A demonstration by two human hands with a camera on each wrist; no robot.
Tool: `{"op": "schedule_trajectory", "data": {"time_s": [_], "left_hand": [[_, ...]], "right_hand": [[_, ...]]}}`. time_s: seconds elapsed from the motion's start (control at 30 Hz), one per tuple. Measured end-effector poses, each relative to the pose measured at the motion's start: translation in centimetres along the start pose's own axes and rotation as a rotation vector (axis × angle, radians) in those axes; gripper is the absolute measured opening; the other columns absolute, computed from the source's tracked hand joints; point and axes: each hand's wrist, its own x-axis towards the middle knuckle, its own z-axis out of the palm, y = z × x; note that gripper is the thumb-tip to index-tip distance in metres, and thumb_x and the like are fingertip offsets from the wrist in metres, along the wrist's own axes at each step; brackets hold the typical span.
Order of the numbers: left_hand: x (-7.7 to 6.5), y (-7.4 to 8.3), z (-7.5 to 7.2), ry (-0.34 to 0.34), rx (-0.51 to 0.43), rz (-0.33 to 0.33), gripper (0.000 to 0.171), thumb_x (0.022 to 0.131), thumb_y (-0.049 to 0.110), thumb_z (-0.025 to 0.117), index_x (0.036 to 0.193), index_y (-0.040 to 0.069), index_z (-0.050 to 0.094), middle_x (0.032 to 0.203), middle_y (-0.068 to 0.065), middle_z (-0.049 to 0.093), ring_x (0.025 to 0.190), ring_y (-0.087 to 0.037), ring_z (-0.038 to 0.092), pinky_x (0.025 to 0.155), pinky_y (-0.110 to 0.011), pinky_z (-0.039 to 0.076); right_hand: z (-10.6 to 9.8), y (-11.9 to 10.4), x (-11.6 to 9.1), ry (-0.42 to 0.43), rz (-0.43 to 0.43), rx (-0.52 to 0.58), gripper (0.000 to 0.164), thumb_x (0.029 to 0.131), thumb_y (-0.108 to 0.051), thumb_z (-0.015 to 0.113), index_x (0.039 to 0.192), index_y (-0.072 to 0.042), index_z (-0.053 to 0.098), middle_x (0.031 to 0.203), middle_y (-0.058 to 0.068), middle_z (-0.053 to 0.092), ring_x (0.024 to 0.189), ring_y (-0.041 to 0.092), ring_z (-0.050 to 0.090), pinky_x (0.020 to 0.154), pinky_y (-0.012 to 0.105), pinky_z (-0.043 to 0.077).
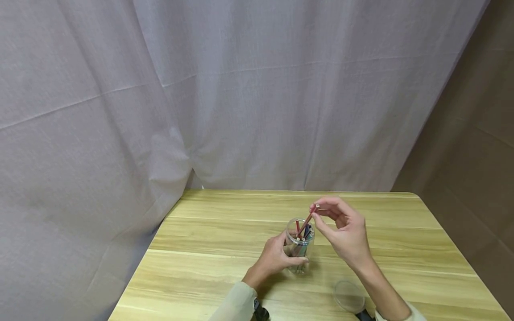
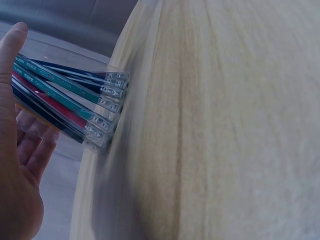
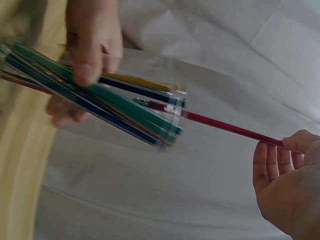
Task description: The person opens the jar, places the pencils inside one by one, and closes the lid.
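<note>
My left hand (image 1: 273, 257) grips a clear round jar (image 1: 299, 268) around its side, thumb across the front. Inside stand several pencils (image 2: 65, 87), teal, dark blue and red, with metal-banded ends at the jar's bottom in the left wrist view. Between thumb and fingertips, my right hand (image 1: 346, 229) pinches a red pencil (image 1: 307, 222) near its upper end. It slants up out of the jar's mouth, and in the right wrist view its banded lower end is still within the rim. A yellow pencil (image 3: 137, 82) also shows there.
A clear round lid (image 1: 348, 296) lies on the wooden table (image 1: 225, 232), beside the right forearm. Black wrist gear (image 1: 261, 312) shows at the left cuff. Grey curtain (image 1: 257, 111) hangs behind the table, and a brown one (image 1: 474, 147) along the right.
</note>
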Motion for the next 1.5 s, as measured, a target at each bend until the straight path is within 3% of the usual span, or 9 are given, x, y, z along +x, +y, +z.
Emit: {"op": "schedule_trajectory", "data": {"time_s": [0.33,0.53,0.73,0.83,1.03,1.23,1.5], "left_hand": [[0.0,0.0,0.0,-0.001,0.011,0.037,0.068,0.082,0.045,0.093,0.138,0.026,0.059,0.119,0.011,0.074,0.105,-0.001,0.065,0.087,-0.021,0.051],[-0.1,0.0,-0.1,-0.007,0.003,0.041,0.069,0.083,0.046,0.091,0.141,0.026,0.058,0.118,0.012,0.073,0.102,0.0,0.064,0.084,-0.02,0.051],[-0.2,0.0,-0.2,-0.022,-0.003,0.043,0.071,0.087,0.045,0.089,0.146,0.026,0.055,0.12,0.012,0.073,0.099,0.001,0.062,0.083,-0.021,0.05],[-0.2,0.0,-0.2,-0.026,0.003,0.044,0.073,0.087,0.044,0.088,0.148,0.025,0.054,0.122,0.011,0.073,0.097,0.0,0.061,0.081,-0.02,0.05],[-0.2,0.0,-0.2,-0.024,0.011,0.053,0.069,0.087,0.045,0.088,0.145,0.025,0.056,0.123,0.011,0.073,0.101,0.0,0.063,0.083,-0.02,0.051],[-0.2,0.0,-0.2,-0.025,0.019,0.057,0.071,0.087,0.046,0.088,0.146,0.026,0.055,0.123,0.012,0.073,0.107,-0.003,0.065,0.086,-0.023,0.053],[-0.3,-0.1,0.0,-0.017,0.009,0.062,0.074,0.086,0.046,0.089,0.148,0.026,0.054,0.128,0.011,0.072,0.11,-0.005,0.066,0.088,-0.025,0.054]], "right_hand": [[0.9,2.8,-2.2,-0.062,0.022,-0.064,0.037,0.084,0.029,0.068,0.114,0.007,0.067,0.109,0.021,0.068,0.101,0.014,0.071,0.092,0.027,0.057],[1.2,4.3,-3.4,-0.091,0.006,-0.089,0.039,0.085,0.028,0.069,0.116,0.005,0.068,0.109,0.023,0.068,0.099,0.019,0.073,0.092,0.026,0.057],[1.3,5.4,-4.3,-0.133,-0.085,-0.259,0.044,0.079,0.026,0.076,0.114,-0.001,0.072,0.108,0.012,0.074,0.098,0.021,0.071,0.096,0.022,0.053],[1.3,5.6,-4.7,-0.141,-0.112,-0.335,0.045,0.077,0.025,0.077,0.112,-0.003,0.074,0.107,0.006,0.075,0.101,0.017,0.07,0.097,0.019,0.051],[1.1,5.9,-5.0,-0.149,-0.108,-0.368,0.041,0.078,0.022,0.077,0.11,-0.004,0.074,0.108,0.005,0.076,0.103,0.016,0.07,0.098,0.018,0.05],[0.9,5.7,-5.2,-0.142,-0.15,-0.434,0.043,0.075,0.022,0.08,0.107,-0.006,0.076,0.106,0.005,0.076,0.101,0.023,0.071,0.1,0.016,0.048],[0.6,5.5,-5.5,-0.142,-0.138,-0.487,0.041,0.075,0.021,0.082,0.103,-0.009,0.077,0.106,0.004,0.077,0.103,0.025,0.071,0.104,0.017,0.046]]}}
